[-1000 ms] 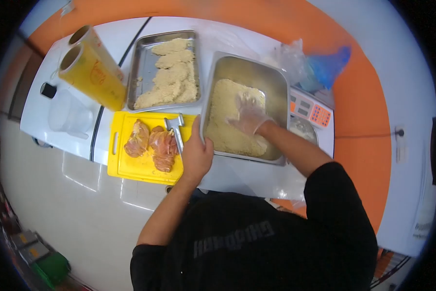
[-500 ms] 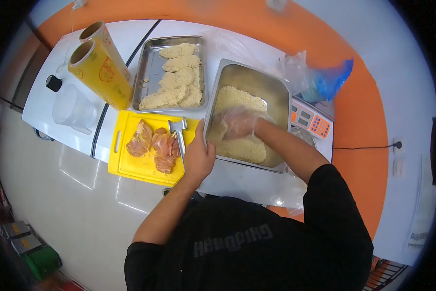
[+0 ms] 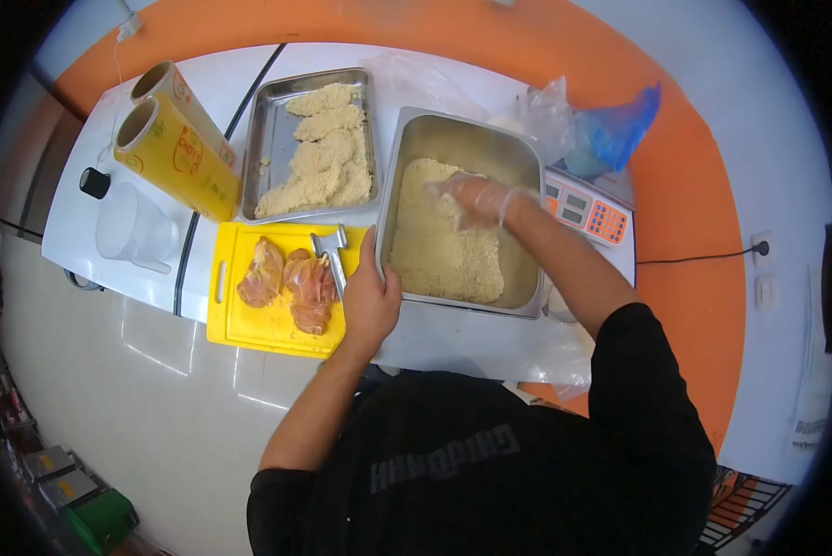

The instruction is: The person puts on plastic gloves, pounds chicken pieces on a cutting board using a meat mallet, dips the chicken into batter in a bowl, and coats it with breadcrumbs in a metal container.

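Observation:
My bare left hand (image 3: 371, 301) grips the left wall of a deep steel pan (image 3: 538, 167), fingers along its outside. Inside the pan lies a bed of pale breadcrumbs (image 3: 444, 255). My right hand (image 3: 479, 201), in a clear plastic glove, is over the upper part of the crumbs with its fingers curled down. What those fingers hold, if anything, is hidden. Beside my left hand, a metal meat mallet (image 3: 330, 248) rests on a yellow cutting board (image 3: 235, 324) along with two pieces of raw chicken (image 3: 310, 289).
A shallow steel tray (image 3: 270, 125) with several breaded pieces (image 3: 319, 157) stands behind the board. To its left are two yellow film rolls (image 3: 182, 153) and a clear plastic jug (image 3: 135, 227). A scale (image 3: 587, 211) and blue plastic bag (image 3: 620, 130) sit right of the pan.
My right hand has shifted up and to the right within the pan. Crumbs there have been moved about, now spread over a bare patch of the pan floor. My left hand keeps its hold.

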The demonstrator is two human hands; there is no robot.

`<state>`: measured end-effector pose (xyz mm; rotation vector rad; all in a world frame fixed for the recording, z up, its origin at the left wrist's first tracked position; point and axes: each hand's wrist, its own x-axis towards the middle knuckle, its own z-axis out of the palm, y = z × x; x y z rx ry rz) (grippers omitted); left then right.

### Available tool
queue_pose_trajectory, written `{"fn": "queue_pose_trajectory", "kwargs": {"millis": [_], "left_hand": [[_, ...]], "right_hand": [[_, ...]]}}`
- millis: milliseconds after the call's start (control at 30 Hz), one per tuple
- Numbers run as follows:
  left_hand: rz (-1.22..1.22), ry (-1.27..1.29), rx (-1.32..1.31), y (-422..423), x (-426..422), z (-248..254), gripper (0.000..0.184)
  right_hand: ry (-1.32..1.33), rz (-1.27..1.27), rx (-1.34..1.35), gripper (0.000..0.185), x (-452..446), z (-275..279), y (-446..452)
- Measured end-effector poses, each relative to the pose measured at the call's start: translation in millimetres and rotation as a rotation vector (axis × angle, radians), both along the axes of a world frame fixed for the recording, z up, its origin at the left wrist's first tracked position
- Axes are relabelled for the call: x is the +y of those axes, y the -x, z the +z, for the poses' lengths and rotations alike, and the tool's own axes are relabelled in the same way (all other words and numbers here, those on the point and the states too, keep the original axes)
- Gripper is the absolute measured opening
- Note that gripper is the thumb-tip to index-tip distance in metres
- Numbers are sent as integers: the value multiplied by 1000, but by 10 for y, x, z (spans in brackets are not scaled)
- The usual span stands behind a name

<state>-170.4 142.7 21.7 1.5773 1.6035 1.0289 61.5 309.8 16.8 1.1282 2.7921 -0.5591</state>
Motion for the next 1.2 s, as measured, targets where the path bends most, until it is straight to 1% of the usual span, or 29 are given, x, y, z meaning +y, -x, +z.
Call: {"fn": "queue_pose_trajectory", "kwargs": {"millis": [67,100,167,233,300,400,433,500,567,600,633,700,767,800,867,900,967,1000,1067,1133,1167,1200], "left_hand": [[3,28,3,-4,0,28,58],[7,42,4,-3,3,48,58],[12,29,16,-7,3,94,57],[12,1,18,-25,9,74,57],[12,-43,16,-17,13,-5,57],[3,-32,15,-11,7,-7,57],[4,-75,18,-12,13,-21,56],[6,-150,19,-14,15,-81,56],[11,-55,25,-10,9,-41,56],[8,-7,25,-11,8,-8,56],[6,8,18,-15,3,16,57],[-4,-42,-4,-19,13,-8,57],[8,-127,14,-20,27,-34,57],[5,-61,11,-15,23,-23,57],[-3,72,12,-11,4,80,57],[-3,26,14,-14,-14,43,57],[11,-83,13,-17,23,-5,58],[3,-41,16,-4,17,-21,58],[-5,46,17,0,1,72,58],[-6,68,23,10,-8,83,59],[-9,74,26,9,6,95,59],[-11,55,24,5,13,82,59]], "right_hand": [[-3,-134,-108,73,11,288,-59],[88,-134,-169,80,-16,313,-16],[51,109,-49,77,-247,105,65],[7,299,-178,71,-553,-186,302],[-96,350,4,55,-716,-509,507],[114,223,-193,52,-737,-687,741],[132,246,-172,53,-708,-611,717],[177,291,-133,54,-590,-226,606],[295,204,-190,57,-574,305,400],[354,155,-221,59,-554,447,292],[350,95,-255,66,-493,462,189],[318,-17,-327,82,-343,509,35],[89,-216,-217,88,-430,465,46],[-27,-310,-154,91,-501,420,87],[63,-244,-425,93,-807,277,297],[106,-215,-560,94,-923,246,365],[5,-280,-462,93,-903,335,419],[-37,-305,-414,92,-890,362,442],[-55,-231,-268,89,-543,259,320],[-29,-206,-136,86,-92,-77,86],[0,-214,-79,84,160,-371,-69],[26,-222,-21,83,302,-498,-161]]}}
